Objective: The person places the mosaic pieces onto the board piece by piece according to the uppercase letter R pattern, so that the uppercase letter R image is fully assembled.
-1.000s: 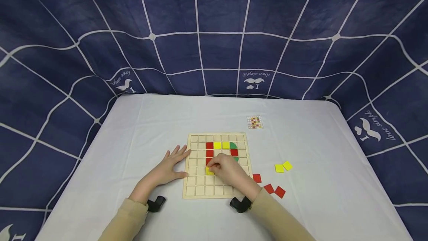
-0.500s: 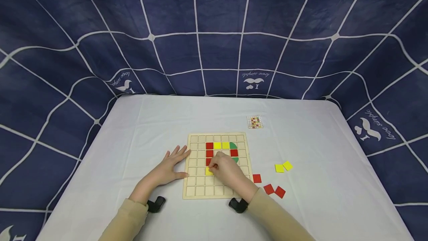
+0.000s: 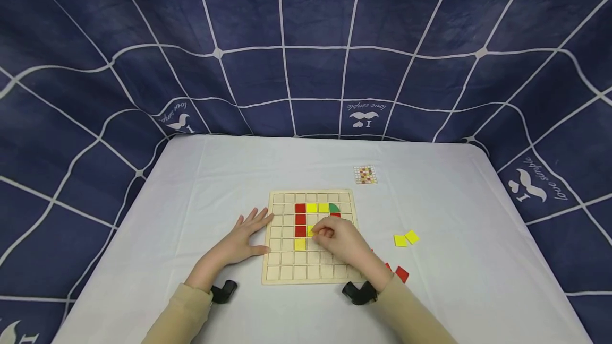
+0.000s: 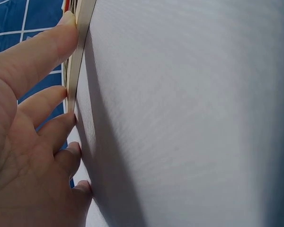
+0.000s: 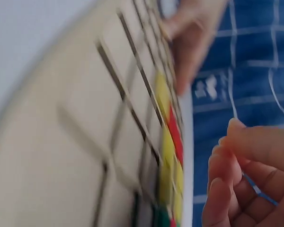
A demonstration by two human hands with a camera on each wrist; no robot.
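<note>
Curled right fingers (image 5: 262, 147) hung empty by a yellow tile (image 3: 310, 231); straight left fingers (image 3: 256, 222) had to steady the board (image 3: 287, 257) at nine o'clock.

Bd (image 3: 285, 258) on tbl (image 3: 478, 291); card (image 3: 365, 174) behind-R; loose tiles (image 3: 400, 241) to R.

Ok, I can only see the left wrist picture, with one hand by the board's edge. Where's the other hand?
Observer: In the head view, the right hand is over the board.
Operator: Is it holding anything?
Observer: Nothing I can see between its curled fingers in the right wrist view.
Operator: Are any yellow ones left over?
Observer: Yes, two loose yellow tiles lie on the white cloth, right of the board in the head view.
</note>
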